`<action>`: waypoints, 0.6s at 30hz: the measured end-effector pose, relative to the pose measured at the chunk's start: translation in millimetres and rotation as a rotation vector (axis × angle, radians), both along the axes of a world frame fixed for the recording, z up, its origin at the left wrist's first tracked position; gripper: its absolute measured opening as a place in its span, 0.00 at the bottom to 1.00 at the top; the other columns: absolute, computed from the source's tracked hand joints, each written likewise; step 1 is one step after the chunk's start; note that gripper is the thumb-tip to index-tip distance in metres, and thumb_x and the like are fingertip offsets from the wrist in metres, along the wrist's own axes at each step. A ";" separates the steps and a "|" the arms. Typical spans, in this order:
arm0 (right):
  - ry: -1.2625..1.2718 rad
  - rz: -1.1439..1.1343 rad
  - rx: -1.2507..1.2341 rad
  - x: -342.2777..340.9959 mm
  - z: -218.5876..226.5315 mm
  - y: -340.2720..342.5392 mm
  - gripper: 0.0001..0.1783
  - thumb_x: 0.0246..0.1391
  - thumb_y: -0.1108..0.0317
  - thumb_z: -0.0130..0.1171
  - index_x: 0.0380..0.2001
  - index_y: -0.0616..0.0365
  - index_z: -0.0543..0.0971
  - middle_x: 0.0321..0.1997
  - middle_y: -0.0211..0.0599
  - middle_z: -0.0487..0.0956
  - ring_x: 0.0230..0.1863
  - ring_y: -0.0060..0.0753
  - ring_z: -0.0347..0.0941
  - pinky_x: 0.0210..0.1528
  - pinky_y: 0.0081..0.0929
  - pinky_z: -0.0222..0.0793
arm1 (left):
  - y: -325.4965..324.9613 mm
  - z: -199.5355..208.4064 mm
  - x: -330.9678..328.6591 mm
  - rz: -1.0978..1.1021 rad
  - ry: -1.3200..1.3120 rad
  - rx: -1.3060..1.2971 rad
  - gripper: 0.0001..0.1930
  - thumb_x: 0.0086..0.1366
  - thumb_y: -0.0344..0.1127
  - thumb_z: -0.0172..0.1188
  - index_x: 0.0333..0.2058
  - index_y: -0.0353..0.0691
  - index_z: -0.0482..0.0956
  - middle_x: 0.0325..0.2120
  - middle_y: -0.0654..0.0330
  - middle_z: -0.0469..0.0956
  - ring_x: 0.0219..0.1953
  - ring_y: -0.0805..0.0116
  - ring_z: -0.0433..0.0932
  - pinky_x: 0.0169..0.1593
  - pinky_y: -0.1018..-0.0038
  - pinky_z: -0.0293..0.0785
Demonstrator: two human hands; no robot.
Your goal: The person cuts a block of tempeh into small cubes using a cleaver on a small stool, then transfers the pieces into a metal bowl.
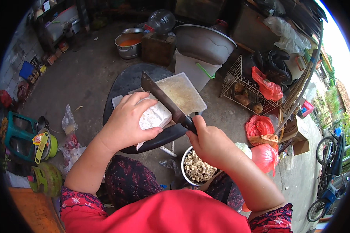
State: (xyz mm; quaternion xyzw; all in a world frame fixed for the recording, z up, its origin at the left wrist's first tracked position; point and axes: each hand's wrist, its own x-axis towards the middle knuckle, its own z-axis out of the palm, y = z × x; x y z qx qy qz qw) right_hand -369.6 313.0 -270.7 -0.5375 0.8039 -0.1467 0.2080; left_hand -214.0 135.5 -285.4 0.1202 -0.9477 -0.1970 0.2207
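I'm finding room to steer right of the cleaver (163,98), over the pale board (184,91). Left of the cleaver, the left grip (128,120) and a whitish block (156,116) are barring passage. Beyond its tip, the worktop (129,78) is lying bare, but farther off a wide basin (202,46) is obstructing. Nearer than its handle, a cube-filled bowl (182,167) is crowding.

Bright daylight (344,35) shows at right, beyond a dim grey floor (81,73) and pale block wall (17,52) at left.
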 end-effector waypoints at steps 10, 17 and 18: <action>0.046 -0.069 -0.217 -19.6 0.8 7.3 0.16 0.58 0.63 0.48 0.40 0.65 0.61 0.22 0.59 0.75 0.26 0.63 0.72 0.30 0.51 0.66 | 6.6 2.9 -2.9 0.007 0.033 -0.054 0.30 0.41 0.43 0.70 0.44 0.35 0.75 0.45 0.51 0.70 0.51 0.51 0.67 0.54 0.64 0.63; -0.067 0.014 -0.232 2.0 35.4 29.9 0.15 0.58 0.64 0.49 0.40 0.64 0.61 0.20 0.57 0.74 0.26 0.63 0.72 0.28 0.52 0.65 | 7.6 2.0 0.0 0.033 0.048 -0.034 0.29 0.40 0.42 0.70 0.43 0.35 0.76 0.42 0.54 0.71 0.48 0.53 0.69 0.52 0.64 0.65; -0.051 0.026 -0.176 6.2 38.8 32.4 0.15 0.57 0.64 0.49 0.39 0.65 0.61 0.20 0.57 0.74 0.26 0.63 0.72 0.28 0.52 0.65 | 7.8 2.1 -0.4 0.034 0.054 -0.032 0.29 0.40 0.41 0.70 0.43 0.36 0.76 0.42 0.54 0.71 0.48 0.53 0.69 0.52 0.64 0.65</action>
